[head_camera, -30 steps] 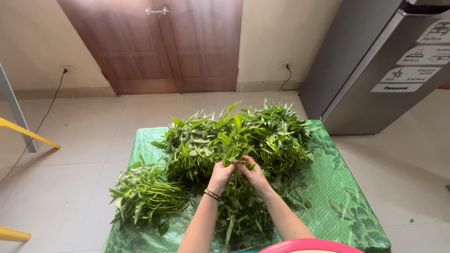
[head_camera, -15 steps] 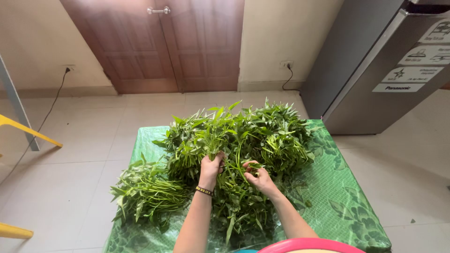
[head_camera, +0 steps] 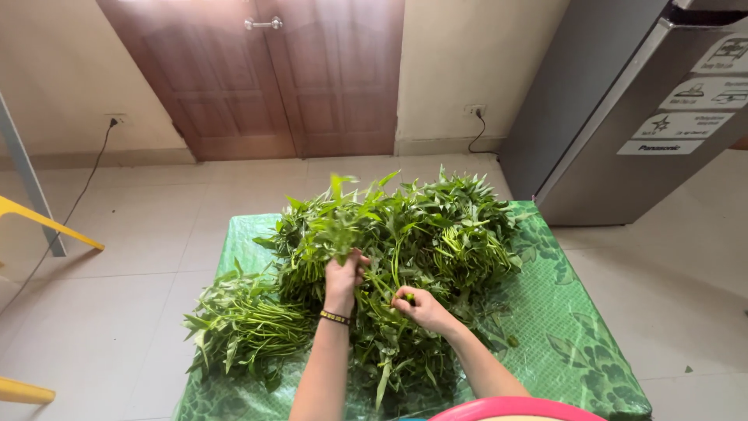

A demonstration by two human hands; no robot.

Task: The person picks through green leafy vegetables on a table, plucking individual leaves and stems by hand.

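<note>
Greens, leafy and long-stemmed, heap on a glossy green sheet; left hand grasps a bunch, right hand pinches a stem. Grey fridge far right.

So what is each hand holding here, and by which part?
The left hand grips a leafy sprig by its stem, lifted from the big pile of greens. The right hand pinches a green stem at its end.

I saw a big loose heap of green, long-stemmed leafy vegetables piled mid-frame, and a smaller bundle of the same stalks lying flat at lower left.
</note>
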